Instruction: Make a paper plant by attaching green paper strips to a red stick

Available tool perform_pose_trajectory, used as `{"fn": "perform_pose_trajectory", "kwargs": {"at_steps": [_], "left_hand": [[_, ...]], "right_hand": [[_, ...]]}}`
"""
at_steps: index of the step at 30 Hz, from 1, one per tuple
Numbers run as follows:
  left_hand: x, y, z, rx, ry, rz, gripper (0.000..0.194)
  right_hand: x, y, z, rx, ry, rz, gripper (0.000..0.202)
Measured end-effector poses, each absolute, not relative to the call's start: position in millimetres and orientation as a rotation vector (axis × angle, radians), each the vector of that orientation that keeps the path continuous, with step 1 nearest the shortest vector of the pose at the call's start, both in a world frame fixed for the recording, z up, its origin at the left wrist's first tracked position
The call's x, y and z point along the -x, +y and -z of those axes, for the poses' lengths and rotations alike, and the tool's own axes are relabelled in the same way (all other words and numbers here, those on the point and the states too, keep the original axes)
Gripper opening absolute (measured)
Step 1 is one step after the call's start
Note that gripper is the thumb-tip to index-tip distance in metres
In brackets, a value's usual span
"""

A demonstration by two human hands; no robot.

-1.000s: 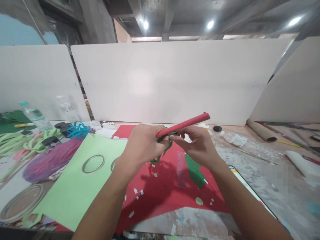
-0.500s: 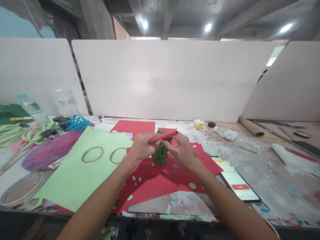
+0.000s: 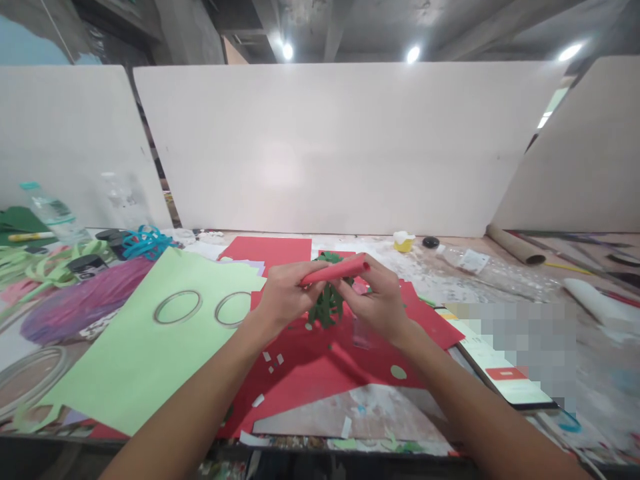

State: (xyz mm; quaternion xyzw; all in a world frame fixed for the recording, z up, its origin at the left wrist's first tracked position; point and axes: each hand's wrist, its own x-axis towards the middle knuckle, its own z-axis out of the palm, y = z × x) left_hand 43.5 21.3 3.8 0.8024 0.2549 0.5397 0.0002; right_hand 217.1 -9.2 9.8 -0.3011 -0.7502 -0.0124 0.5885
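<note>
A rolled red paper tube (image 3: 336, 271) is held level between my two hands, its open end pointing right. My left hand (image 3: 290, 293) has its fingers closed round the tube's left part. Near the right end, my right hand (image 3: 377, 293) pinches the tube with thumb and fingers. Green cut paper strips (image 3: 327, 307) hang just below and behind the tube, between the hands; whether they are attached to it cannot be told. Beneath lie red paper sheets (image 3: 310, 373) with small white scraps on them.
Light green paper (image 3: 130, 360) with two metal rings lies at left, beside a purple bag (image 3: 85, 297) and a bottle (image 3: 60, 213). At right are a phone (image 3: 505, 373), a cardboard tube (image 3: 515, 245) and a yellow cup (image 3: 403, 242).
The view has shifted slightly. The red tube and both hands sit a little further right in the picture, and more of the tube shows between the hands.
</note>
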Motion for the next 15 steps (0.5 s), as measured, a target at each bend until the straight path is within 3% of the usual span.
{"fn": "perform_pose_trajectory", "kwargs": {"at_steps": [9,15], "left_hand": [[-41.6,23.6,-4.8,-2.598,0.759,-1.762,0.022],[-44.3,18.0,-9.1,-2.390,0.925,-1.499,0.021]], "right_hand": [[-213.5,-10.4,-10.8,0.734,-1.739,-0.012,0.019],[-214.3,-11.3,-15.4,0.781,-1.741,-0.014,0.017]]}}
